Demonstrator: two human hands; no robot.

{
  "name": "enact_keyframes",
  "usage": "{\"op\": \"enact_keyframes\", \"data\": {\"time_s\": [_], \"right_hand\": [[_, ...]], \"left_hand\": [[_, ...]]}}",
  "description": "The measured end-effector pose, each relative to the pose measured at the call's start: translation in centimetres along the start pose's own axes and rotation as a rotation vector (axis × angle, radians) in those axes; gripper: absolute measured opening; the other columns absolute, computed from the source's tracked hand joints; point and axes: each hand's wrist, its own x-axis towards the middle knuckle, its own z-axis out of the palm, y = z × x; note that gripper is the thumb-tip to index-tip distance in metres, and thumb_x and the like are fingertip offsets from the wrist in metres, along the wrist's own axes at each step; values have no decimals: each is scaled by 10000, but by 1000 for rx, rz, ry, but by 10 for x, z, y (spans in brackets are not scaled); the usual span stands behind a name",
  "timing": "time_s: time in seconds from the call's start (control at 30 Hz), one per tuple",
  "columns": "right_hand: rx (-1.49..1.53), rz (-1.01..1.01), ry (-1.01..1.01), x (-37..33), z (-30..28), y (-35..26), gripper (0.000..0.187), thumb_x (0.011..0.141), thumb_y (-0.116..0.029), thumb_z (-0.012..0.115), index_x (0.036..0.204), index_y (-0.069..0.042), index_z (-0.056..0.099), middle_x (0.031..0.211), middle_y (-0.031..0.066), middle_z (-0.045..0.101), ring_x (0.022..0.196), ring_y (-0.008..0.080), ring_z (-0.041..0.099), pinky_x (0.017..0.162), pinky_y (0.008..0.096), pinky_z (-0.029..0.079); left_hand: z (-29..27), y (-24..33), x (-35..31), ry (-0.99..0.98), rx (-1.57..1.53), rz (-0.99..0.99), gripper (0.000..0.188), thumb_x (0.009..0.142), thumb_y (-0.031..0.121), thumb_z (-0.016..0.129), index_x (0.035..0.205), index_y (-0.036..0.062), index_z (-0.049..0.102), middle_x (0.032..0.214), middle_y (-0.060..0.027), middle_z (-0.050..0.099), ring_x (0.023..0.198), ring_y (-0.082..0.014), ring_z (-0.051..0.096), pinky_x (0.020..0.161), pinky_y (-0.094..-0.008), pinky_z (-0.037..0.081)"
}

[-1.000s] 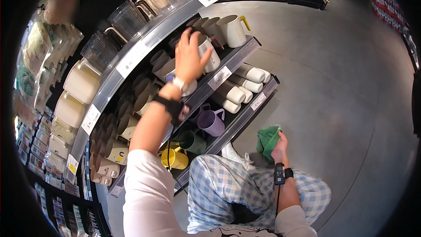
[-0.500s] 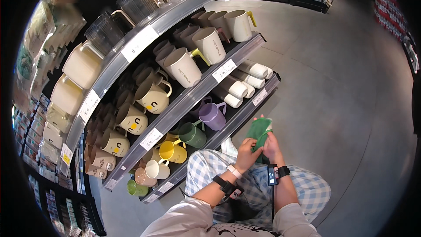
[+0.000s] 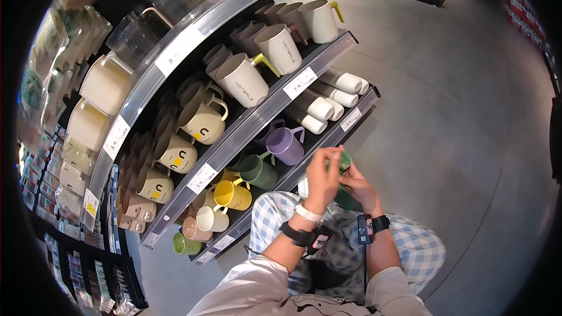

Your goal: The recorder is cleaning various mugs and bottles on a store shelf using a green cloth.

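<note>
The left hand (image 3: 324, 180) appears to pinch the green cloth (image 3: 346, 162) while the right hand (image 3: 363, 191) grips it lower, seemingly for steadiness, beyond the lower shelf's (image 3: 367, 102) front edge; mugs (image 3: 284, 147) stand there, probably for easy reach.

A green cloth (image 3: 346, 198), soft and bunched, is held up off the floor between two hands. The right hand (image 3: 360, 188) grips its middle, hiding much of it. A brighter green end shows on top, beside the left hand's (image 3: 323, 180) blurred fingers; a darker part hangs below.
</note>
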Motion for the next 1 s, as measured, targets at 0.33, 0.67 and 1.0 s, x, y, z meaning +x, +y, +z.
{"op": "enact_keyframes", "data": {"time_s": [0.33,0.67,1.0], "right_hand": [[-270,297,433,-58,-32,46,392,803,-63,475,1183,-64,379,1098,69,473,958,139,484,786,263,418],[-917,-64,668,-29,-39,-3,159,779,-84,498,935,-62,521,803,30,545,687,147,538,561,278,444],[-2166,-98,390,-2,-10,-45,117,760,-87,501,871,-66,533,764,39,547,666,167,543,543,288,436]], "left_hand": [[14,-38,-64,-423,85,-68,116,721,66,586,704,-7,497,1022,-102,503,566,-180,519,515,-259,414],[-17,-43,-54,-594,255,71,90,738,89,573,761,22,517,975,-70,506,625,-230,539,550,-295,426],[-107,43,86,-259,723,510,346,659,167,620,940,12,491,1037,-178,469,990,-326,440,845,-393,347]]}}
